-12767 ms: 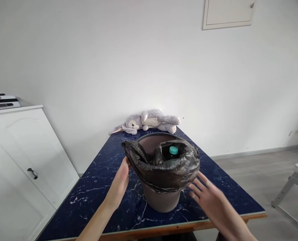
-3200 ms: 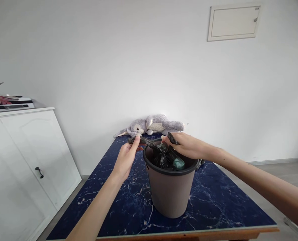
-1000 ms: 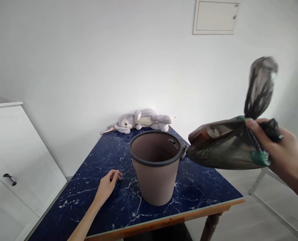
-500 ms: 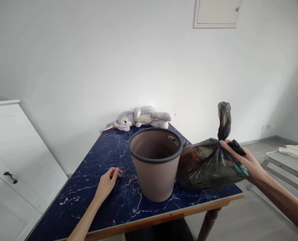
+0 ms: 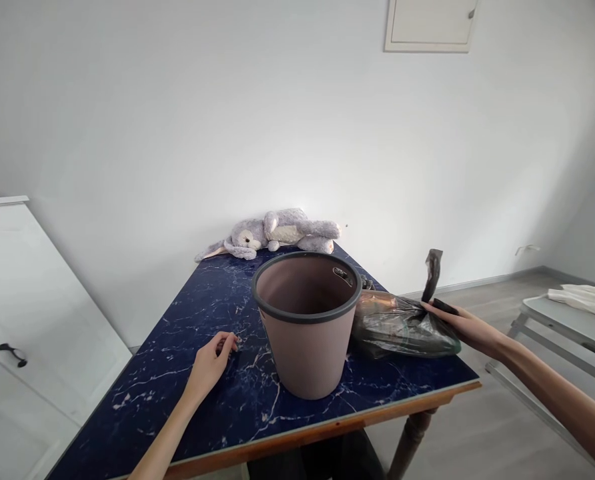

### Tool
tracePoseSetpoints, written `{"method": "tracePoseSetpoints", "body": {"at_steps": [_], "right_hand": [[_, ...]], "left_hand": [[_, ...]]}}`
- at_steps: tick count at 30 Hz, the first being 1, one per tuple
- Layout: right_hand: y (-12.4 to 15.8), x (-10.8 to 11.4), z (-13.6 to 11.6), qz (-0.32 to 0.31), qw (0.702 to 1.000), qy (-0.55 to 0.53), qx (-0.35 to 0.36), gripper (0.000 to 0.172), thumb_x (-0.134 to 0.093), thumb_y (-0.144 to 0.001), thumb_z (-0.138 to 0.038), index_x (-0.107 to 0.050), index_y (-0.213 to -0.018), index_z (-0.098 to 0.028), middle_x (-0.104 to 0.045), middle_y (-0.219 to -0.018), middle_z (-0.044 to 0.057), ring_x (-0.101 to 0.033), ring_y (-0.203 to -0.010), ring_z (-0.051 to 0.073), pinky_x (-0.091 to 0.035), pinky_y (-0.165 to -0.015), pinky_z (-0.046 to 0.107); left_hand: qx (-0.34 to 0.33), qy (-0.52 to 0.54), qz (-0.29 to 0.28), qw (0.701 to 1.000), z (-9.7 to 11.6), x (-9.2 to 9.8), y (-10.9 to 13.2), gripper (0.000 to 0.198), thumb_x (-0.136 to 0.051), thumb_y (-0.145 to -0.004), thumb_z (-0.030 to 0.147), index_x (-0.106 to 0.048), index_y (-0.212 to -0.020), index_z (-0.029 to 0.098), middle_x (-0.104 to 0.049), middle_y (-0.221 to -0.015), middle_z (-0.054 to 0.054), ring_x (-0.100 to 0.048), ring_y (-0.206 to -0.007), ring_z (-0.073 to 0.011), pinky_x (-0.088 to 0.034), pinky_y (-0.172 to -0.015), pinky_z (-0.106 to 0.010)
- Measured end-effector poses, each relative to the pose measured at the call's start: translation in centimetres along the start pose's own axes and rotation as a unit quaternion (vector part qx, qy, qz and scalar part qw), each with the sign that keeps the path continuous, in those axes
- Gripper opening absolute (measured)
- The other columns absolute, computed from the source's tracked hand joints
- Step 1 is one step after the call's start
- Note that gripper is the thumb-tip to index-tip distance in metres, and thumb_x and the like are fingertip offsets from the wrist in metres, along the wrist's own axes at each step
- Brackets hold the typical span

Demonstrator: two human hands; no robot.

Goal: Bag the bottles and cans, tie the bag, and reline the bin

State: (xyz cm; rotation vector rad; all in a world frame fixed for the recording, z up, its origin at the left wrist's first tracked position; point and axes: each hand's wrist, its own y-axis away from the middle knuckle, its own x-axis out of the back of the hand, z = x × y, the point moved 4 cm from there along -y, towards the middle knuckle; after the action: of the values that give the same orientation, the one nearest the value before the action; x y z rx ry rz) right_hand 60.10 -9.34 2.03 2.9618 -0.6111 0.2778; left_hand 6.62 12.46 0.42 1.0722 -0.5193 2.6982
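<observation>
A brown-grey trash can (image 5: 307, 357) with a dark rim stands upright on the blue marbled table (image 5: 177, 380); what I see of its inside is bare. To its right lies a filled black garbage bag (image 5: 402, 330), see-through enough to show reddish and green contents, its tied neck sticking up. My right hand (image 5: 455, 321) is closed on the bag near that knot, thumb on the near side. My left hand (image 5: 215, 357) rests on the table left of the can, its fingers loosely curled in with nothing visible in them.
A grey plush rabbit (image 5: 282, 233) lies on its side at the table's far end, against the wall. A white cabinet (image 5: 37, 333) stands on the left. On the right, a folding table or rack (image 5: 572, 313) holds white cloth (image 5: 585, 300).
My right hand has lowered the garbage bag onto the table, and its neck has sunk and moved slightly left. My left hand and the trash can have stayed in place.
</observation>
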Motion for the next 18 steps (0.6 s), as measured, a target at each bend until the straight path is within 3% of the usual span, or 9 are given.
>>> {"method": "tracePoseSetpoints", "body": {"at_steps": [4,8,13,15,18], "right_hand": [[-1.8,0.5,2.3,-0.003,1.000,0.030,-0.002,0.044,-0.076,-0.083,-0.070,-0.073,-0.087,-0.026,-0.081,-0.100,0.012,-0.077,-0.108,0.036,-0.064,-0.093,0.045],[-2.6,1.5,2.9,-0.009,0.999,0.047,0.011,0.050,-0.067,-0.093,-0.071,-0.075,-0.109,-0.025,-0.079,-0.121,0.016,-0.073,-0.124,0.037,-0.062,-0.101,0.045],[-3.9,4.1,3.7,0.069,0.991,0.116,-0.006,0.081,-0.068,-0.088,-0.075,-0.058,-0.145,-0.018,-0.079,-0.121,0.021,-0.077,-0.116,0.038,-0.065,-0.095,0.048],[-4.5,4.6,3.6,0.108,0.983,0.150,0.010,0.089,-0.069,-0.083,-0.076,-0.055,-0.147,-0.015,-0.078,-0.123,0.025,-0.077,-0.114,0.041,-0.064,-0.095,0.052],[-5.1,4.3,1.9,0.179,0.956,0.218,0.079,0.087,-0.069,-0.081,-0.074,-0.057,-0.143,-0.014,-0.070,-0.138,0.027,-0.068,-0.128,0.045,-0.055,-0.108,0.060]], "left_hand": [[0.001,-0.005,-0.002,1.000,0.0,0.0,0.0,0.055,-0.044,-0.098,0.072,-0.072,-0.095,0.025,-0.079,-0.091,-0.006,-0.074,-0.087,-0.0288,-0.051,-0.074,-0.033],[0.003,-0.011,-0.004,1.000,0.0,0.0,0.0,0.056,-0.043,-0.098,0.073,-0.072,-0.096,0.025,-0.079,-0.092,-0.006,-0.074,-0.084,-0.0283,-0.051,-0.069,-0.032],[0.002,-0.014,-0.012,1.000,0.1,-0.1,0.1,0.057,-0.042,-0.099,0.073,-0.072,-0.096,0.025,-0.079,-0.092,-0.006,-0.073,-0.081,-0.0268,-0.052,-0.072,-0.033],[0.000,-0.016,-0.016,1.000,0.2,-0.2,0.1,0.058,-0.042,-0.099,0.073,-0.072,-0.096,0.025,-0.079,-0.092,-0.006,-0.072,-0.080,-0.0268,-0.052,-0.073,-0.034],[0.000,-0.020,-0.024,1.000,0.4,-0.3,0.2,0.058,-0.042,-0.099,0.074,-0.073,-0.095,0.025,-0.079,-0.093,-0.006,-0.071,-0.080,-0.0271,-0.052,-0.074,-0.034]]}}
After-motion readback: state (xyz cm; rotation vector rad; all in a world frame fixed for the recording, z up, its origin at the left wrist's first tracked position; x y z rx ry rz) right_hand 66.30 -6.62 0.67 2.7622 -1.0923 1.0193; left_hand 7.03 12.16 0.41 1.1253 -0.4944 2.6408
